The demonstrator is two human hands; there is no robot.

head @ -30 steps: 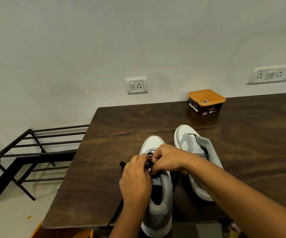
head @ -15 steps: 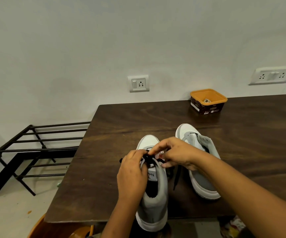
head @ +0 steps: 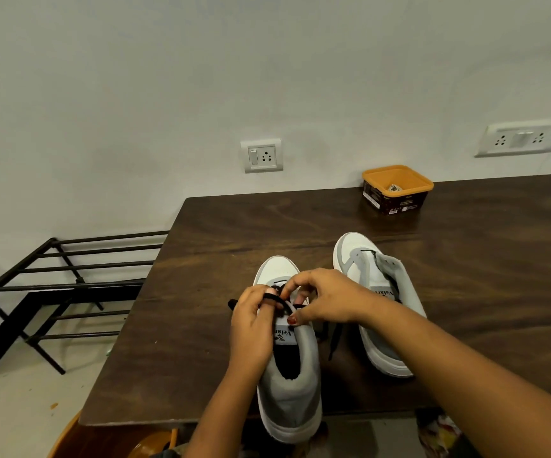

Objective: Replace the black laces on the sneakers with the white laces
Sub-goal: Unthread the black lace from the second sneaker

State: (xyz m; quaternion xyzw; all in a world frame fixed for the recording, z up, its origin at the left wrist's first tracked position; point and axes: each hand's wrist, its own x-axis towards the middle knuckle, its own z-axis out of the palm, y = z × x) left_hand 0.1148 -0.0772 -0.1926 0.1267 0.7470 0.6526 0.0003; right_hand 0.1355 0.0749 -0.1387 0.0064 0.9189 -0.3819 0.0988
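Black lace point(head: 272, 295) higher now, pinched between left hand point(head: 251, 322) and right hand point(head: 327, 299); label point(head: 284, 335) "Velan".

- The lacing of the near sneaker point(head: 289, 391), lower centre, is hidden under the left hand point(head: 254, 325) and right hand point(head: 327, 299); only bits of black lace point(head: 333, 338) show.
- The right forearm covers the inner side of the far sneaker point(head: 356, 256).
- What lies in the orange tub point(head: 393, 201), upper right, is too small to tell.
- The socket strip point(head: 525, 140) is cut by the right edge.
- An orange object point(head: 66, 438) is cut off at the bottom left.
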